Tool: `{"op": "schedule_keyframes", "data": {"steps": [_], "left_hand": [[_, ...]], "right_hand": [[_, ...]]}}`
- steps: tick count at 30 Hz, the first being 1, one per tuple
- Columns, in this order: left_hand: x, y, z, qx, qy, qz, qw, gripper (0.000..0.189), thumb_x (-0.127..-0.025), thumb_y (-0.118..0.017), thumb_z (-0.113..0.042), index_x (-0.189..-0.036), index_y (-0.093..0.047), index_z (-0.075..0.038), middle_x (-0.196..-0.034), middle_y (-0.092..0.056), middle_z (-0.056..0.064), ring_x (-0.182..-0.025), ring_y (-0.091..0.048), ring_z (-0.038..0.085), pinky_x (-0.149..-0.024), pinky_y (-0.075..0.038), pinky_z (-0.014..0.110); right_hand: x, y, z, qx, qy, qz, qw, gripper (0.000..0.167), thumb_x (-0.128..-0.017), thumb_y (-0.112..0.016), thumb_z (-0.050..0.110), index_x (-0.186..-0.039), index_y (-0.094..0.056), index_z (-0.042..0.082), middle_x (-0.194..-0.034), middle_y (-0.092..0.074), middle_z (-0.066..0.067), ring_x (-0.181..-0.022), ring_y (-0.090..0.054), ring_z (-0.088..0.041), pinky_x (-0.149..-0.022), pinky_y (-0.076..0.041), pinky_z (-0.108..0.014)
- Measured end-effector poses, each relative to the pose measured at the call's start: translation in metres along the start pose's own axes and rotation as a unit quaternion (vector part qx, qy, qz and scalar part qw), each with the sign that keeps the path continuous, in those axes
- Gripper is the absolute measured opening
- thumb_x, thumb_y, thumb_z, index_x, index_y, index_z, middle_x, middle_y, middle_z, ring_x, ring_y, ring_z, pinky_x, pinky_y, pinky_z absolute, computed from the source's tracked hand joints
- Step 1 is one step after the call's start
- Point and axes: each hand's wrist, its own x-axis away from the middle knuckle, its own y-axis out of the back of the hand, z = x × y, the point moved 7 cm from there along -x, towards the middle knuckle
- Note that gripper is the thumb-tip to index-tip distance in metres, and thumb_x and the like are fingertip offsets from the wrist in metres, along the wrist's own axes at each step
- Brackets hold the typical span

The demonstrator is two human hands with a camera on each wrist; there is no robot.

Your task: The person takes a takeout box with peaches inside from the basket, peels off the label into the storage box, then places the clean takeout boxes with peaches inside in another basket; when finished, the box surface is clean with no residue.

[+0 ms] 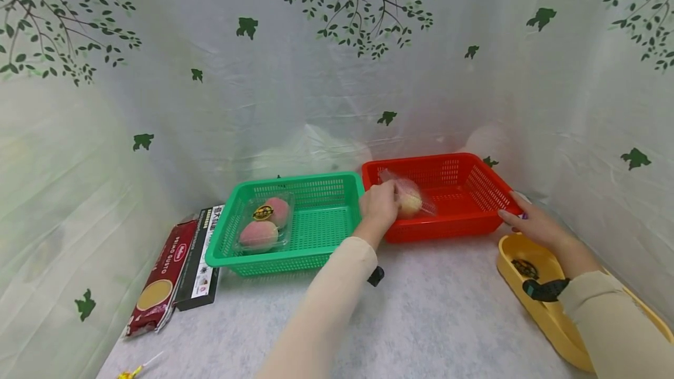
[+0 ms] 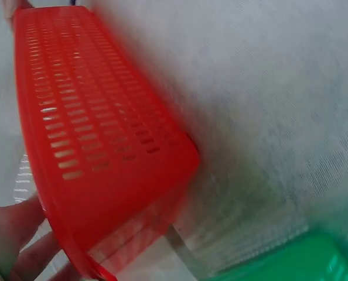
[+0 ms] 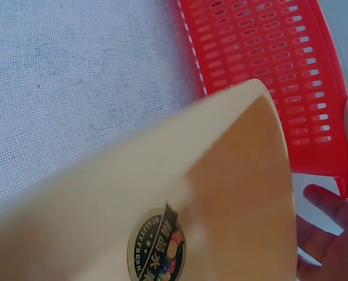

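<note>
My left hand (image 1: 380, 206) reaches over the front left part of the red basket (image 1: 444, 228) and pinches a clear plastic pack (image 1: 409, 196) with round pink-and-yellow fruit, like a peach. The pack is tilted inside the basket, and the hand partly hides it. In the left wrist view, the fingers (image 2: 36, 257) show beside the basket's rim. At the basket's front right corner, my right hand (image 1: 542, 227) grips the rim, its thumb on the edge. On the left, the green basket (image 1: 326, 221) holds a clear box (image 1: 265, 224) with two pink peaches and a black-and-gold sticker.
A yellow tray (image 1: 558, 320) with a round black sticker (image 3: 156, 246) lies under the right forearm. Left of the green basket lie a dark red packet (image 1: 163, 276) and a black-and-white box (image 1: 202, 262). A wrapped lollipop (image 1: 131, 372) is at the front left edge.
</note>
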Motion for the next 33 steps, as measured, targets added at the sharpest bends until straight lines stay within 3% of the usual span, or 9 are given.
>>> {"op": "schedule_keyframes", "data": {"steps": [3,6,8,11,20,23,28,30,33], "left_hand": [[-0.001,0.000,0.004,-0.041,-0.013,-0.002,0.9991,0.014,-0.088,-0.073,-0.032,-0.096,-0.063,-0.026,-0.078,-0.066,-0.003,-0.087,-0.061,0.019,-0.092,-0.045,0.037],[-0.003,-0.005,0.011,-0.032,-0.014,0.014,0.9993,0.021,-0.089,-0.073,-0.030,-0.108,-0.066,-0.026,-0.095,-0.072,-0.003,-0.112,-0.060,0.021,-0.119,-0.027,0.050],[-0.003,-0.008,0.017,-0.020,-0.010,0.034,0.9992,0.030,-0.087,-0.075,-0.031,-0.116,-0.067,-0.025,-0.106,-0.073,-0.003,-0.124,-0.056,0.022,-0.124,-0.011,0.058],[-0.001,-0.014,0.022,-0.016,-0.007,0.065,0.9977,0.043,-0.086,-0.076,-0.035,-0.126,-0.065,-0.024,-0.118,-0.071,-0.002,-0.134,-0.049,0.022,-0.125,-0.003,0.062],[0.005,-0.021,0.021,-0.020,-0.005,0.109,0.9939,0.029,-0.092,-0.068,-0.034,-0.119,-0.069,-0.023,-0.119,-0.071,-0.001,-0.150,-0.028,0.024,-0.123,0.000,0.066],[0.006,-0.023,0.022,-0.002,0.000,0.114,0.9935,0.036,-0.094,-0.065,-0.034,-0.127,-0.067,-0.021,-0.127,-0.069,0.000,-0.151,-0.025,0.023,-0.122,0.000,0.067],[0.009,-0.022,0.028,0.084,0.008,0.104,0.9910,0.048,-0.095,-0.064,-0.031,-0.141,-0.057,-0.016,-0.142,-0.060,0.001,-0.152,-0.024,0.023,-0.123,-0.005,0.065],[0.009,-0.022,0.030,0.124,0.010,0.095,0.9877,0.049,-0.095,-0.064,-0.028,-0.142,-0.055,-0.015,-0.144,-0.057,0.003,-0.151,-0.025,0.024,-0.123,-0.010,0.062],[0.011,-0.019,0.033,0.148,0.002,0.078,0.9859,0.049,-0.096,-0.062,-0.026,-0.143,-0.053,-0.014,-0.148,-0.053,0.005,-0.148,-0.032,0.025,-0.121,-0.022,0.058]], "right_hand": [[-0.001,0.000,0.001,-0.005,0.005,-0.003,1.0000,0.093,-0.101,-0.038,0.061,-0.158,0.009,0.004,-0.149,-0.030,-0.039,-0.119,-0.052,-0.051,-0.094,-0.050,-0.063],[-0.002,0.000,0.001,-0.007,0.008,-0.003,0.9999,0.092,-0.101,-0.038,0.060,-0.158,0.009,0.004,-0.149,-0.031,-0.039,-0.118,-0.052,-0.051,-0.093,-0.050,-0.063],[-0.002,-0.001,0.001,-0.005,0.009,-0.004,0.9999,0.092,-0.101,-0.038,0.061,-0.158,0.008,0.004,-0.148,-0.031,-0.039,-0.118,-0.053,-0.051,-0.094,-0.050,-0.063],[-0.003,-0.001,0.000,-0.005,0.008,-0.003,1.0000,0.092,-0.101,-0.038,0.061,-0.158,0.008,0.004,-0.148,-0.031,-0.039,-0.118,-0.053,-0.051,-0.093,-0.050,-0.063],[-0.003,-0.001,0.000,-0.009,0.012,-0.005,0.9999,0.092,-0.101,-0.038,0.060,-0.158,0.008,0.004,-0.147,-0.032,-0.038,-0.117,-0.053,-0.051,-0.091,-0.052,-0.060],[-0.002,-0.002,0.000,-0.012,0.012,-0.002,0.9999,0.092,-0.101,-0.039,0.060,-0.158,0.008,0.004,-0.148,-0.032,-0.038,-0.117,-0.053,-0.050,-0.092,-0.052,-0.060],[-0.002,-0.003,-0.001,-0.011,0.013,-0.001,0.9999,0.092,-0.101,-0.039,0.059,-0.158,0.008,0.004,-0.147,-0.032,-0.038,-0.116,-0.054,-0.050,-0.090,-0.053,-0.058],[-0.001,-0.003,-0.002,-0.010,0.013,-0.002,0.9999,0.092,-0.101,-0.039,0.059,-0.158,0.009,0.004,-0.147,-0.032,-0.038,-0.116,-0.054,-0.049,-0.090,-0.053,-0.058],[-0.001,-0.004,-0.001,-0.012,0.016,-0.001,0.9998,0.092,-0.101,-0.039,0.059,-0.158,0.010,0.005,-0.148,-0.031,-0.038,-0.116,-0.054,-0.049,-0.091,-0.052,-0.059]]}}
